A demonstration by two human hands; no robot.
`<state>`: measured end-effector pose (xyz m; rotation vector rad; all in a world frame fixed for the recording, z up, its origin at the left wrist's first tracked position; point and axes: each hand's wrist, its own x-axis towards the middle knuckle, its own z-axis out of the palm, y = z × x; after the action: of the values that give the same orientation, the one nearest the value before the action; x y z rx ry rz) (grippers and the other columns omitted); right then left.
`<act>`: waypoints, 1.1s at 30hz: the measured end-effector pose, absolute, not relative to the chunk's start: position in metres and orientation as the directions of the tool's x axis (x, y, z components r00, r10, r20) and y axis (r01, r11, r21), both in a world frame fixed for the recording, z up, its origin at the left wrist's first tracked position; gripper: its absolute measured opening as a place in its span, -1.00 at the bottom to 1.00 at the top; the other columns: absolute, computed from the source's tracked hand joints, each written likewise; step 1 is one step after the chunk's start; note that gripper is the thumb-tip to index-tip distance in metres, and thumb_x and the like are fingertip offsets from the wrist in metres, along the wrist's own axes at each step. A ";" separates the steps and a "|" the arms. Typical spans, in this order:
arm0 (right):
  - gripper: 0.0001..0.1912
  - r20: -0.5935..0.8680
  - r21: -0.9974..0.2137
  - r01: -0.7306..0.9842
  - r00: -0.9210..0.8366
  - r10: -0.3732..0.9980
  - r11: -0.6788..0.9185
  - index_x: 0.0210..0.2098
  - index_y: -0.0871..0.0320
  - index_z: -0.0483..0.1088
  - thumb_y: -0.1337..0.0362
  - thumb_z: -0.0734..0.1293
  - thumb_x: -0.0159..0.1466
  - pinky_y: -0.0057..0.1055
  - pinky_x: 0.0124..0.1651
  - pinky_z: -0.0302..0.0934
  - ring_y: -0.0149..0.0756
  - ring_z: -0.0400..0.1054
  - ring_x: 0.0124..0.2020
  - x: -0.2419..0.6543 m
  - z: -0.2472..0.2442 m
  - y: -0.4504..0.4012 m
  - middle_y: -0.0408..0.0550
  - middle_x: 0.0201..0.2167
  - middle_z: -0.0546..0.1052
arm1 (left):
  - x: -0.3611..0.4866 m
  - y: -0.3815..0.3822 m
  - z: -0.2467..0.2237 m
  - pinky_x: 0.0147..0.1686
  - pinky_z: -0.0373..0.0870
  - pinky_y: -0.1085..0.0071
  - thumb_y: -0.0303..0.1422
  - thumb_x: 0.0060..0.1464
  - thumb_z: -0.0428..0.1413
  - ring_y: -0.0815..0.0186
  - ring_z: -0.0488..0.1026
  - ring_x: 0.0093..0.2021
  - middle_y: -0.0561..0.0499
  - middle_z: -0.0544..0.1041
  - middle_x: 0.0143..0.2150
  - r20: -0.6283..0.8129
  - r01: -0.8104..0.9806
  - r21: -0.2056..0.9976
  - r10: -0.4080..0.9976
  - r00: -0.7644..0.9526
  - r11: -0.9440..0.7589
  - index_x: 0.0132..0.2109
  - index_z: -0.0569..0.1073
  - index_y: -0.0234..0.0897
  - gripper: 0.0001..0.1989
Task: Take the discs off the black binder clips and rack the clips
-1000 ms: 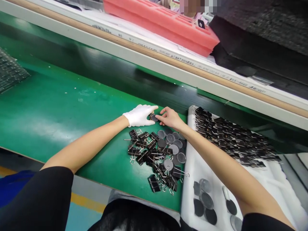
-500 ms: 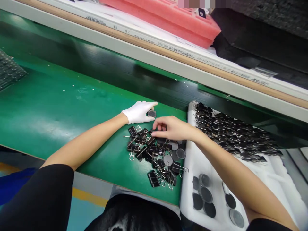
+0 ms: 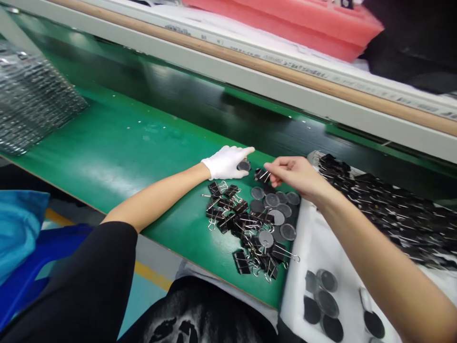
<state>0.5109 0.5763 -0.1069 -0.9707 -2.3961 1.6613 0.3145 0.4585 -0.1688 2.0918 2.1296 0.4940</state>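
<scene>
My left hand (image 3: 226, 163), in a white glove, holds a small round dark disc (image 3: 243, 166) between its thumb and fingers above the green bench. Just to the right, my bare right hand (image 3: 294, 174) pinches a black binder clip (image 3: 262, 175) by its wire handles. A heap of black binder clips (image 3: 243, 221) with silver handles lies below both hands. Several round grey discs (image 3: 272, 200) are spread beside the heap, under my right hand, and one pale disc (image 3: 265, 238) rests among the clips.
A white foam tray (image 3: 303, 267) at the right carries rows of clips (image 3: 378, 205) and loose discs (image 3: 326, 305). Stacked clear plastic trays (image 3: 35, 105) stand at the far left. A grey rail (image 3: 246, 71) crosses behind the green bench (image 3: 143, 162), with pink foam (image 3: 303, 28) beyond.
My right hand has lifted a binder clip from the heap and brought it up beside the disc in my left hand. The camera view has shifted left.
</scene>
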 end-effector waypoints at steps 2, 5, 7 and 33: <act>-0.60 -0.359 -0.834 0.547 -0.638 0.681 0.073 -0.51 0.14 0.41 0.01 0.52 0.24 -0.45 -0.47 0.27 -0.41 0.41 -0.53 0.503 -0.116 0.583 -0.03 -0.49 0.58 | 0.315 0.458 -0.169 0.08 0.32 0.14 -0.18 0.18 0.11 -0.05 0.47 0.16 -0.20 0.55 0.21 0.145 0.952 0.306 0.987 -0.067 0.020 0.47 0.16 -0.33 -0.22; -0.67 -0.386 -0.761 0.646 -0.517 0.764 0.053 -0.53 0.15 0.43 0.21 0.45 0.33 -0.45 -0.52 0.22 -0.45 0.36 -0.59 0.494 -0.129 0.589 0.00 -0.47 0.61 | 0.315 0.457 -0.169 0.09 0.29 0.11 -0.14 0.17 0.12 -0.09 0.42 0.19 -0.22 0.51 0.25 0.145 0.957 0.288 0.986 -0.079 0.035 0.46 0.18 -0.31 -0.21; -0.64 -0.317 -0.714 0.676 -0.547 0.775 0.185 -0.57 0.16 0.44 0.22 0.42 0.35 -0.43 -0.53 0.20 -0.48 0.28 -0.65 0.492 -0.135 0.592 -0.03 -0.54 0.58 | 0.314 0.457 -0.169 0.11 0.28 0.09 -0.07 0.16 0.14 -0.13 0.39 0.22 -0.23 0.49 0.28 0.141 0.956 0.291 0.986 -0.084 0.040 0.47 0.17 -0.30 -0.17; -0.28 -0.100 -0.481 0.748 -0.565 0.819 0.457 0.24 0.06 0.34 -0.20 -0.12 0.46 0.38 0.40 -0.16 0.25 0.01 0.46 0.427 -0.150 0.586 0.29 0.36 0.27 | 0.307 0.459 -0.164 0.07 0.40 0.22 -0.12 0.16 0.21 -0.02 0.53 0.12 -0.14 0.60 0.14 0.086 0.895 0.445 0.996 -0.038 -0.004 0.47 0.15 -0.25 -0.18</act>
<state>0.4270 0.5863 -0.1500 -1.3832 -2.5541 0.7310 0.3073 0.4585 -0.1640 1.9812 2.0167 0.5650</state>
